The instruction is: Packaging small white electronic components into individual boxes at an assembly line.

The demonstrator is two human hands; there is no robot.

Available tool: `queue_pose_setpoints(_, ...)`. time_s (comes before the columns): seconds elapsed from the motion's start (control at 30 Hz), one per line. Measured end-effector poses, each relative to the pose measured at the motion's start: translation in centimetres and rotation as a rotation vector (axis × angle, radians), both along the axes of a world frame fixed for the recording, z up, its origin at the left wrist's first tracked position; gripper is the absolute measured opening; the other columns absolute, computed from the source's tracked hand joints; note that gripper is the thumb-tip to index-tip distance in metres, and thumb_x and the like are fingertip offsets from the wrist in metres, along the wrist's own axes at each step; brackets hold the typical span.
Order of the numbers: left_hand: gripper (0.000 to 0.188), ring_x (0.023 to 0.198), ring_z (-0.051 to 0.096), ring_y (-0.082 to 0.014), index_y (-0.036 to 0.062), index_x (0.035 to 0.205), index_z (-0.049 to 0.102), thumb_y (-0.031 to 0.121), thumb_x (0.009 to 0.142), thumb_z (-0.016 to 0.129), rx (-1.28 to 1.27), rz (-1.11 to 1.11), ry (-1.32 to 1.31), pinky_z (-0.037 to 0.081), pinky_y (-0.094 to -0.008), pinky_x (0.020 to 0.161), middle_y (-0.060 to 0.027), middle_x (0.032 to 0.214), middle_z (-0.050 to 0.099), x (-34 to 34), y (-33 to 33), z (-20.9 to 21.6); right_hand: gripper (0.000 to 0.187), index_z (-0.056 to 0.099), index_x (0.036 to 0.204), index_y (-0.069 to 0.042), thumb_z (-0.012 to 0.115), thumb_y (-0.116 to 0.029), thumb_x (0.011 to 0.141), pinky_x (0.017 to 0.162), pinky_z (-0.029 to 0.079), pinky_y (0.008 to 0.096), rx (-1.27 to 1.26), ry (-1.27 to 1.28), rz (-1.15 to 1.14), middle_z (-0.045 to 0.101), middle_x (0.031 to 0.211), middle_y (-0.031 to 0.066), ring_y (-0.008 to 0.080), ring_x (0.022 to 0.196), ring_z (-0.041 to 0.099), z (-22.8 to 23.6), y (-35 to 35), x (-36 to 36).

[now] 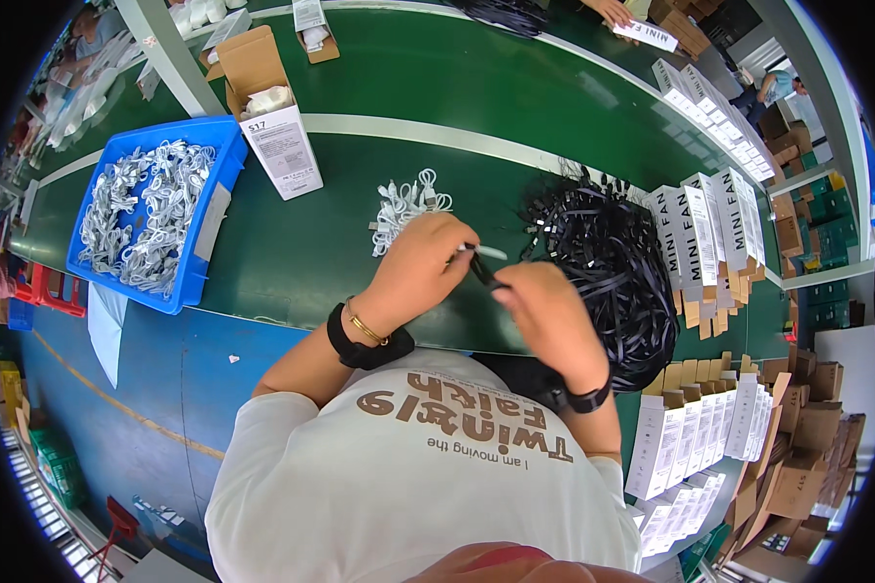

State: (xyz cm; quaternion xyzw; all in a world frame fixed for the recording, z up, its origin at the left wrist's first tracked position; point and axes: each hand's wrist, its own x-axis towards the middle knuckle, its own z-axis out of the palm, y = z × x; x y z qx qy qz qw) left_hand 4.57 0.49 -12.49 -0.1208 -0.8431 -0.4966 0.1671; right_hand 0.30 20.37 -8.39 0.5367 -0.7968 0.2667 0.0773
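Above the green bench my left hand (423, 262) is closed in a pinch, with a dark strap (480, 270) running from its fingertips. A slim white piece (493, 253), perhaps a cable end, sticks out beside those fingers. The strap's other end meets my right hand (549, 316), whose fingers are closed on it. Just beyond my left hand lies a small heap of coiled white cables (408, 206). To the right of my right hand, a large tangled pile of black lanyard straps (603, 262) reaches the bench's near edge.
At left stands a blue tray (204, 233) of bundled white cables. An open carton (287, 155) leans near it. White boxes (695, 238) stand behind the black pile, and more open boxes (661, 447) line the right. Across the bench a co-worker's hand (608, 12) is at a box.
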Motion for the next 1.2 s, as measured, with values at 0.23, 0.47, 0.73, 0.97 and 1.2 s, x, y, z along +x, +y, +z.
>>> queue_pose_setpoints(0.23,0.01,0.076,0.054,-0.0129,0.0022,0.092,0.06,0.001,0.082,0.064,0.917,-0.485,-0.289,0.042,-0.0251,0.066,-0.0045,0.09,0.058,0.6,-0.5,1.9,0.01,0.058,0.091,-0.003,0.063,-0.008,0.084,0.062,0.047,0.0378,0.112,-0.15,-0.077,0.058,0.083,0.0136,0.033,0.073,0.057,-2.1,-0.4,-0.9)
queue_pose_setpoints(0.47,0.009,0.08,0.054,-0.0108,0.0025,0.091,0.059,0.003,0.084,0.064,0.406,-0.519,-0.286,0.042,-0.0259,0.068,-0.0038,0.092,0.057,1.6,-2.5,2.6,0.013,0.057,0.092,-0.003,0.064,-0.01,0.084,0.061,0.046,0.0396,-0.129,-0.349,-0.069,0.058,0.082,0.013,0.0323,0.074,0.058,1.2,-1.4,-1.1)
queue_pose_setpoints(0.73,0.008,0.082,0.055,-0.0128,0.0034,0.092,0.06,0.002,0.084,0.064,-0.078,0.145,0.388,0.043,-0.029,0.071,-0.0036,0.093,0.058,0.9,-2.5,1.7,0.016,0.058,0.096,-0.004,0.064,-0.012,0.084,0.06,0.047,0.0385,0.072,-0.005,-0.121,0.059,0.084,0.0121,0.0311,0.068,0.057,2.5,-3.9,1.5)
queue_pose_setpoints(0.97,0.012,0.083,0.057,-0.0204,0.004,0.092,0.06,0.0,0.082,0.065,0.533,-0.334,-0.032,0.046,-0.0302,0.075,-0.0074,0.094,0.059,2.8,-3.5,3.4,0.026,0.056,0.107,-0.003,0.064,-0.015,0.086,0.067,0.047,0.0363,-0.094,-0.116,0.208,0.062,0.088,0.0096,0.0268,0.075,0.058,5.0,-5.0,-2.5)
queue_pose_setpoints(1.2,0.021,0.09,0.057,-0.0277,0.0064,0.096,0.061,-0.002,0.077,0.067,0.968,0.025,0.23,0.045,-0.0306,0.079,-0.0103,0.099,0.059,2.2,-4.0,1.6,0.036,0.05,0.127,0.0,0.053,-0.017,0.095,0.087,0.045,0.0313,-0.695,-0.82,0.189,0.061,0.103,0.0074,0.0187,0.089,0.057,1.2,-11.7,1.0)
